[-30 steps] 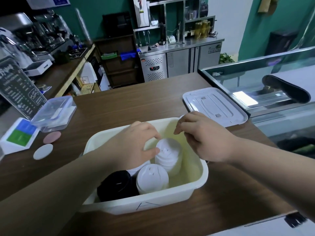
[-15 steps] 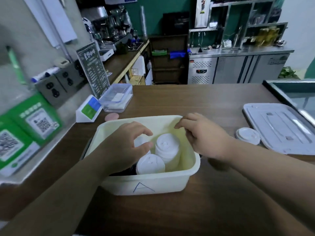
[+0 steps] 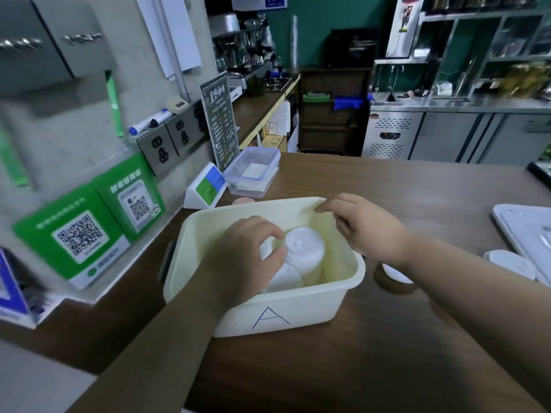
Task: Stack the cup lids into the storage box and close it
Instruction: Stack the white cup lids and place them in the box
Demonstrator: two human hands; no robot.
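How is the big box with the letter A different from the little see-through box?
The big box is cream and solid, while the little box is clear. The big box is open with cup lids inside; the little box has its cover on. The big box is near, the little one farther back. Both sit on the brown counter.

A coffee shop, behind the service bench: a chrome espresso machine stands on the back wooden bench, a dark chalkboard-style menu stand faces outward, green QR-code payment signs lean nearby, and stainless steel under-counter fridges line the rear wall.
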